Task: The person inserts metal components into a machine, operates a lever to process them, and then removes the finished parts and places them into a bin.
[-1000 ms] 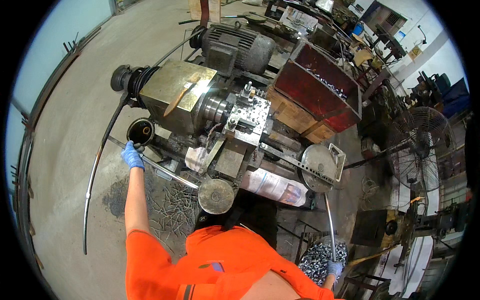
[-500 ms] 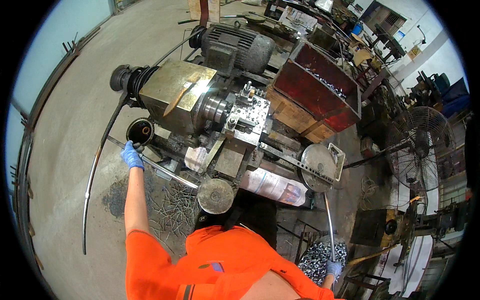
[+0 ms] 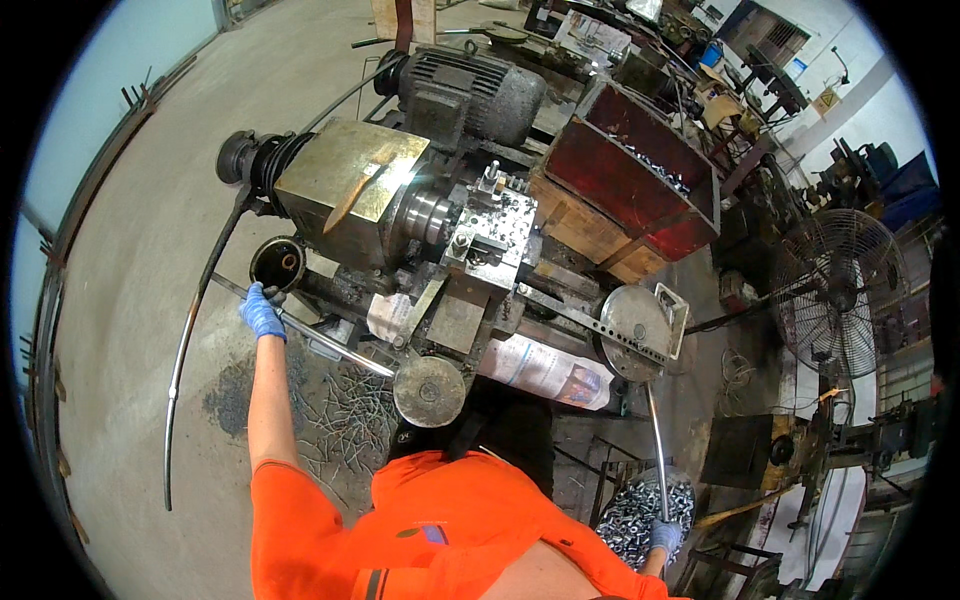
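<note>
My left hand [image 3: 262, 312], in a blue glove, is closed around a long metal lever [image 3: 340, 350]. The lever slants down toward a round metal disc [image 3: 429, 391] at the front of a lathe-like machine [image 3: 325, 195]. At the lower right, my gloved right hand [image 3: 664, 537] is wrapped round the lower end of a shiny metal rod [image 3: 657, 440]. This rod drops from beside a second round plate [image 3: 638, 330]. Beneath the right hand lies a heap of small metal parts [image 3: 630, 518]. Between the hands, a spindle [image 3: 428, 218] faces a chip-strewn tool block [image 3: 503, 235].
A red metal bin [image 3: 625, 190] with small parts stands behind the machine on a wooden support. Beyond the right side is a caged fan [image 3: 840, 290]. Thin metal scraps [image 3: 350, 420] litter the floor near my left arm. A long rod [image 3: 180, 370] hangs at the left.
</note>
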A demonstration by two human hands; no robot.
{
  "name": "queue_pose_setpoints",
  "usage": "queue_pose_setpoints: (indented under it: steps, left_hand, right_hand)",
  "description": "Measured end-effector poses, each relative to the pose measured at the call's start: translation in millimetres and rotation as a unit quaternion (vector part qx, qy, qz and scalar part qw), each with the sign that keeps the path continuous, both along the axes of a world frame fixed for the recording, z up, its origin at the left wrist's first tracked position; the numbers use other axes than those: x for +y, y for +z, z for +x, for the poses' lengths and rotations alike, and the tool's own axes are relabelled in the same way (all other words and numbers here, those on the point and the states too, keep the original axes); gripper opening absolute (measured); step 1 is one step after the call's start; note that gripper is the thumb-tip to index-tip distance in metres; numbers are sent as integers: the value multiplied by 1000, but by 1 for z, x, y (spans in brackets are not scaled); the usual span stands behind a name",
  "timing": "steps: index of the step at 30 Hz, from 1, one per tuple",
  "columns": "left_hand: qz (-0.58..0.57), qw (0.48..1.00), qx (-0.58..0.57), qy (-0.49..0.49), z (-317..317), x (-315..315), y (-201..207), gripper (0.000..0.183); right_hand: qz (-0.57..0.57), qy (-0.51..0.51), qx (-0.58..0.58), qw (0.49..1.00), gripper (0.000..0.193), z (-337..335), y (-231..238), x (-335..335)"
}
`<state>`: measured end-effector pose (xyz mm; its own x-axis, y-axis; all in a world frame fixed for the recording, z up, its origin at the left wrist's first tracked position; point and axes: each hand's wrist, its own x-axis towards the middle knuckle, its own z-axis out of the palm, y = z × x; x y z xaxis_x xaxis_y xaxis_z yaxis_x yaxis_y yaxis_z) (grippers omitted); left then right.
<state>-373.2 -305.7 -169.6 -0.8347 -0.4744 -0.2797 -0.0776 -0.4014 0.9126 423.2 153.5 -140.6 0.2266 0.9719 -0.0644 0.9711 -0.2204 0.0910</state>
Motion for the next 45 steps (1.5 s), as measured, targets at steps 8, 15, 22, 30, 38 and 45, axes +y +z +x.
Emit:
queue_pose_setpoints:
  steps: [8, 15, 22, 30, 38, 45]
  left_hand:
    - [7, 1000, 3, 4, 1, 6, 4, 17]
    - [16, 1000, 7, 7, 2, 1, 2, 19]
    - [13, 1000, 1, -5, 5, 4, 7, 19]
    - [20, 1000, -1, -5, -2, -3, -1, 19]
    - [31, 999, 3, -6, -3, -2, -3, 19]
    - [20, 1000, 5, -5, -5, 1, -3, 18]
  right_hand:
    - [20, 44, -54, 997, 44, 13, -13, 2]
    - [-16, -4, 4, 1000, 46, -10, 8, -8]
    - [3, -26, 2, 1000, 41, -29, 22, -19]
    - [13, -27, -1, 1000, 39, -35, 26, -26]
    - [3, -13, -13, 1000, 39, -9, 5, -17]
    - [12, 2, 1, 1000, 44, -14, 10, -20]
